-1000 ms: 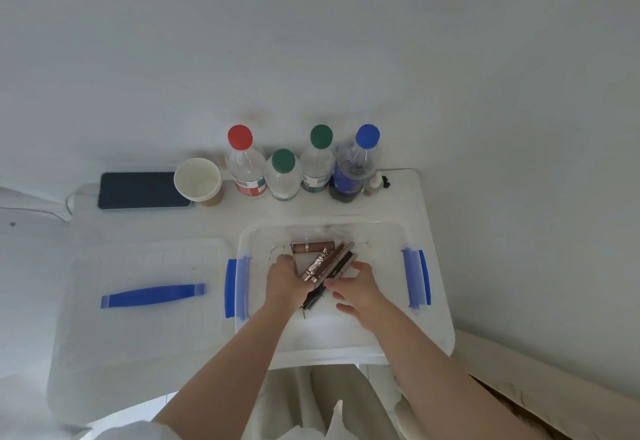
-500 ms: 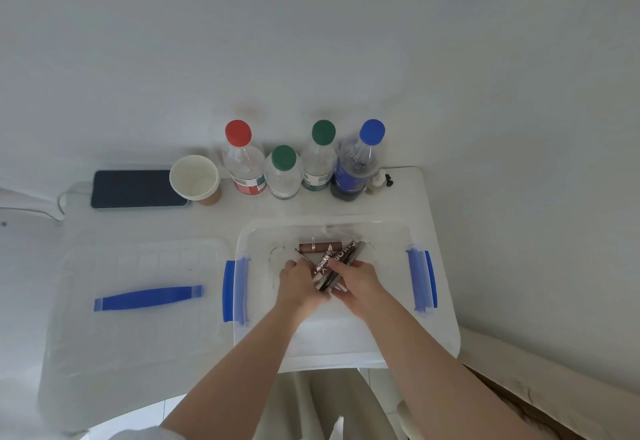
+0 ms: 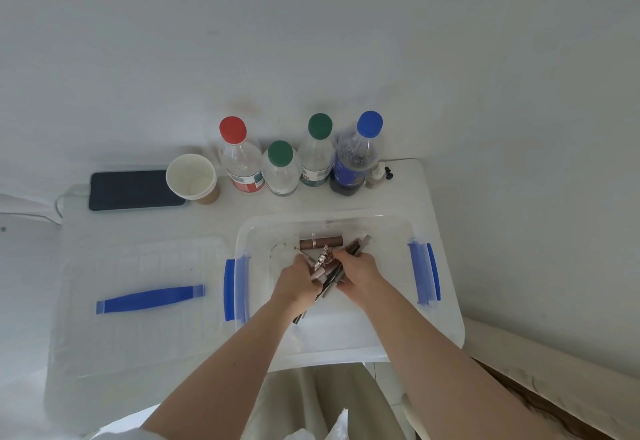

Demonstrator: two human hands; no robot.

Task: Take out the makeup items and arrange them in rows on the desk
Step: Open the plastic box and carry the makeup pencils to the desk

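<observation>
So far nothing has been laid out: no makeup item lies on the surface (image 3: 214,221) yet, and every one in view is inside the clear plastic bin (image 3: 446,332) with blue latches. Both hands are down in that bin, gathering a bundle of slim makeup sticks (image 3: 327,268) between them. The left hand (image 3: 298,282) curls its fingers around the left side of the bundle; the right hand (image 3: 358,275) grasps it from the right, fingers wrapped over the dark pens. 1 brown tube (image 3: 322,242) lies apart on the bin floor just beyond the fingertips, held by neither hand.

By my reading this is the very start of the job: the lift-out is only beginning, and all the arranging in rows is left. The bin's lid (image 3: 138,301) lies on the surface to the left, covering much of the room there. Along the back edge stand 4 bottles (image 3: 280,169), a paper cup (image 3: 190,176) and a phone (image 3: 133,190).
</observation>
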